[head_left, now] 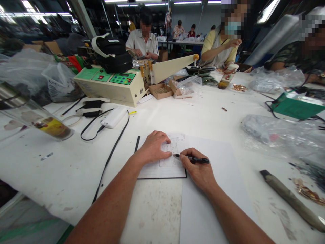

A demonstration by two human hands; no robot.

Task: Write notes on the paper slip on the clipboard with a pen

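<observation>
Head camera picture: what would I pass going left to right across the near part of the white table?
A clear glass jar with yellow label lying sideways → white power bank → left hand on white printed sheet → black pen held by right hand → long grey tapered tool.

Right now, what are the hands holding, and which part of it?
The right hand holds a black pen near its tip, which touches the paper. The left hand holds nothing; it lies flat on the paper.
</observation>
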